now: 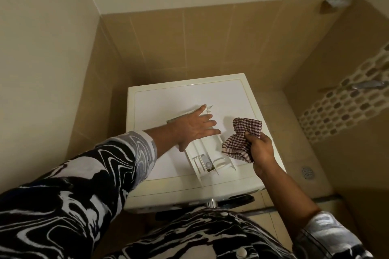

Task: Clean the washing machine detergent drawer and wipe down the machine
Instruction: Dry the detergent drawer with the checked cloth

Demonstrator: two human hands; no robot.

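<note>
Head view: drawer (207, 153) lies on machine (235, 99) surface, near its front edge; left hand (195, 127), fingers (210, 123) straight, spread over its far end; right hand (261, 149) grips cloth (242, 139); a careless push could slide the drawer off.

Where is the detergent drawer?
Head view, centre: the drawer lies on top of the washing machine, its far end under the left hand, the checked cloth to its right.

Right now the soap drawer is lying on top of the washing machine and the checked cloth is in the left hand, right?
Not quite. The head view shows the checked cloth in the right hand; the left hand is spread open over the soap drawer. It does lie on top of the washing machine.
</note>
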